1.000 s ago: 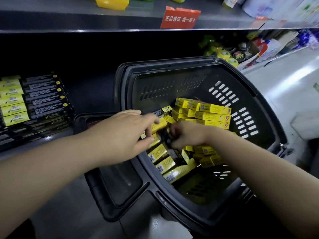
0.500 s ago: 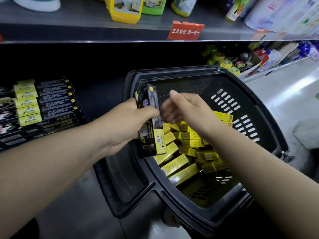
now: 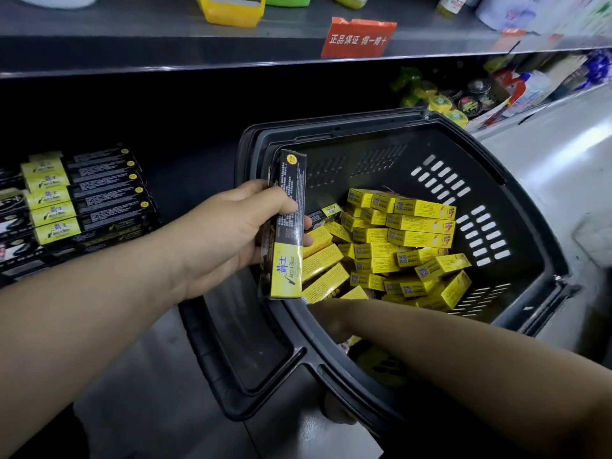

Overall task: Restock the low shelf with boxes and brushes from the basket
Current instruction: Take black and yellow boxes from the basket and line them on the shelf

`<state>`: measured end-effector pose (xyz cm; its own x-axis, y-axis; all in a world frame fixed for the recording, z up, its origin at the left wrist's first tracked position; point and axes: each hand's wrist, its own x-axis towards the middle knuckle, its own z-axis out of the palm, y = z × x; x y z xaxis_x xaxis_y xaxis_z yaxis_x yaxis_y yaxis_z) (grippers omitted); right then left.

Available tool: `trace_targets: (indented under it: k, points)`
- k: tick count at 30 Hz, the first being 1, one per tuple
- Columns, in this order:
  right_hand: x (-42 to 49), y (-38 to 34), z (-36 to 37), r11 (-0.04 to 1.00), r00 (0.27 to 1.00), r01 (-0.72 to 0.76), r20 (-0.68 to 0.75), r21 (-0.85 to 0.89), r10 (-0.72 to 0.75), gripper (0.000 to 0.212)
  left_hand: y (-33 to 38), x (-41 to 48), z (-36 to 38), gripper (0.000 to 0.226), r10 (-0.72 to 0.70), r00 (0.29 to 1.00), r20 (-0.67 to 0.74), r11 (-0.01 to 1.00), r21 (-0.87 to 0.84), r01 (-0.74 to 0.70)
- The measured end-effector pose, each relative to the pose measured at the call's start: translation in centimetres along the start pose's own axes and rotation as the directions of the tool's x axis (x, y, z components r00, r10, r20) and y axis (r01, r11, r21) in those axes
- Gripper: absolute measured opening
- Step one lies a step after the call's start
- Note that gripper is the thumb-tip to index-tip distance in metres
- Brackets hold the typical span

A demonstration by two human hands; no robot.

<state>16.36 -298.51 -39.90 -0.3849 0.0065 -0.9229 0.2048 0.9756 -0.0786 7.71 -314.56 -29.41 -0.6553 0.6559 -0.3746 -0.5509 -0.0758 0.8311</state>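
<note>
Fingers [image 3: 308, 223] and thumb of the left hand [image 3: 228, 233] are wrapped round the middle of a long black-and-yellow box [image 3: 287, 246], upright over the basket's [image 3: 381, 160] left rim. Looks like light, stiff, glossy card, so a mid-grip seems right. The right hand [image 3: 331, 321] dips inside the near rim; can't tell what its fingers are doing.

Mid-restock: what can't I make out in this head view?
Head view:
- right hand: fingers sunk in the basket's dark near corner; grip unknown.
- basket floor: covered by yellow boxes; no brushes seen.
- low shelf back: in shadow.
- print on the left hand's black-and-yellow box: too small.
</note>
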Motion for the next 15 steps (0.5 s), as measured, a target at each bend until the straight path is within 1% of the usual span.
trace_targets:
  k: [2, 3, 4, 5, 6, 7, 9, 11, 13, 15]
  points:
    - [-1.0, 0.3, -1.9, 0.999, 1.0, -0.007, -0.028, 0.048, 0.008, 0.036, 0.0, 0.1, 0.0, 0.018, 0.0, 1.0, 0.006, 1.0, 0.002, 0.0]
    - [-1.9, 0.5, -3.2, 0.988, 0.998, 0.009, -0.065, 0.156, 0.001, 0.035, 0.1, 0.1, -0.1, 0.018, -0.002, 1.0, 0.01, 1.0, 0.004, 0.002]
    - [-3.0, 0.8, -4.5, 0.955, 0.991, 0.057, -0.131, 0.292, -0.019, 0.032, 0.1, 0.1, -0.1, 0.017, -0.004, 1.0, 0.011, 1.0, 0.003, 0.004]
    - [-4.2, 1.1, -5.7, 0.881, 0.979, 0.123, -0.201, 0.457, -0.032, 0.025, 0.2, 0.1, 0.0, 0.017, -0.007, 1.0, 0.007, 1.0, 0.003, 0.007]
    - [-5.5, 1.5, -6.7, 0.768, 0.968, 0.194, -0.248, 0.61, -0.047, 0.016, 0.2, 0.1, 0.0, 0.016, -0.012, 1.0, -0.002, 1.0, 0.001, 0.012]
    - [-6.8, 1.8, -7.5, 0.659, 0.953, 0.271, -0.291, 0.702, -0.082, 0.008, 0.3, 0.1, 0.0, 0.015, -0.019, 1.0, -0.013, 1.0, -0.002, 0.019]
    - [-9.2, 2.1, -8.5, 0.499, 0.924, 0.377, -0.351, 0.78, -0.149, 0.007, 0.4, 0.2, 0.1, 0.015, -0.036, 0.999, -0.024, 0.999, -0.001, 0.036]
    - [-10.5, 2.1, -9.0, 0.396, 0.9, 0.435, -0.406, 0.808, -0.159, 0.017, 0.5, 0.0, 0.1, 0.018, -0.039, 0.999, -0.001, 0.999, 0.025, 0.039]
    - [-11.4, 1.3, -9.1, 0.337, 0.873, 0.487, -0.45, 0.805, -0.187, 0.022, 0.6, -0.3, 0.1, 0.02, -0.035, 0.999, 0.014, 0.999, 0.038, 0.034]
    - [-11.9, 0.0, -8.8, 0.344, 0.843, 0.538, -0.497, 0.77, -0.206, 0.027, 0.6, -0.4, 0.1, 0.021, -0.034, 0.999, -0.001, 0.999, 0.036, 0.034]
